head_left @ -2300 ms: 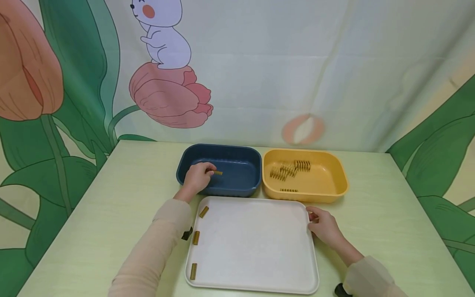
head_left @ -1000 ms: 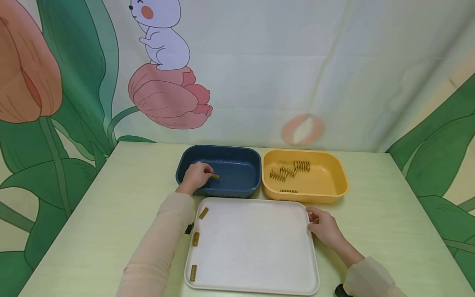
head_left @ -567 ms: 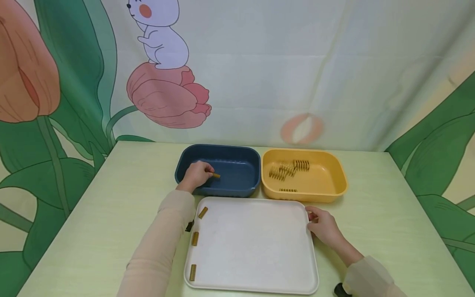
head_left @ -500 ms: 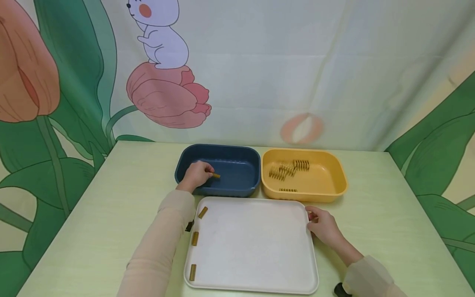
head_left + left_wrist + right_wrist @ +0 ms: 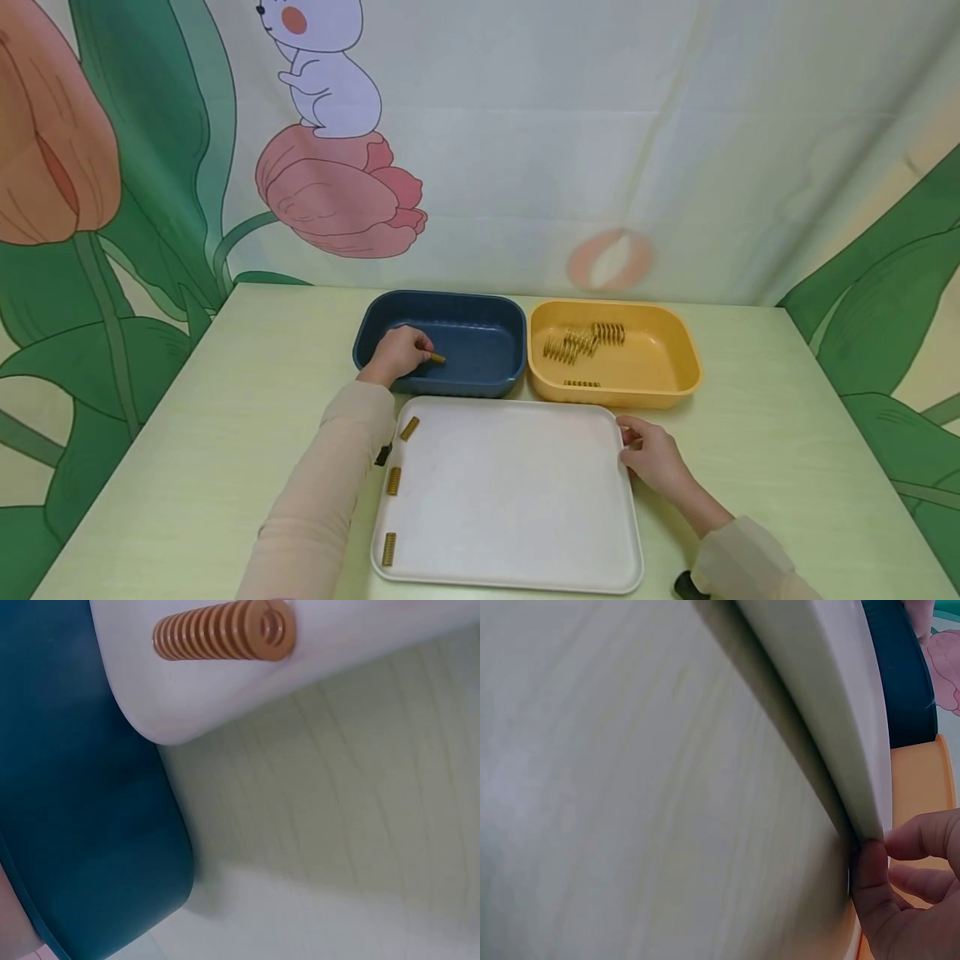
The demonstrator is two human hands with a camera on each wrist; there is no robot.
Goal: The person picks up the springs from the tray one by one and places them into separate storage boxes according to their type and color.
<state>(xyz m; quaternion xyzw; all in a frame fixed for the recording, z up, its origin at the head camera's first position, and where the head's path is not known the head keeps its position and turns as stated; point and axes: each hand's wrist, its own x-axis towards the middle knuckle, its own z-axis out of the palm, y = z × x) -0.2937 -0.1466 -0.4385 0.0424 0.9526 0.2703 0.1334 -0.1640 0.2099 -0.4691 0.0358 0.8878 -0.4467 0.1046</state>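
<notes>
Inside the dark blue bin (image 5: 480,333), my left hand (image 5: 397,353) pinches a small brass-coloured coil spring (image 5: 437,357) at one end; its other end sticks out to the right. The fingertips are partly hidden by the hand. My right hand (image 5: 657,458) grips the right rim of the white tray (image 5: 517,492) near its upper corner, thumb (image 5: 871,874) against the outer side in the right wrist view. Along the tray's left edge lie three coil springs: an upper slanted spring (image 5: 410,428), a middle spring (image 5: 394,481) and a lower spring (image 5: 389,549).
A yellow bin (image 5: 652,367) stands right of the blue one, holding several larger, looser coil springs (image 5: 581,342). Both bins stand behind the tray on a pale green table (image 5: 225,433). A printed curtain (image 5: 510,167) hangs behind the table.
In the blue bin, my left hand has shifted slightly, and the free end of its spring has dipped a little toward me. My right hand keeps its grip on the tray.
</notes>
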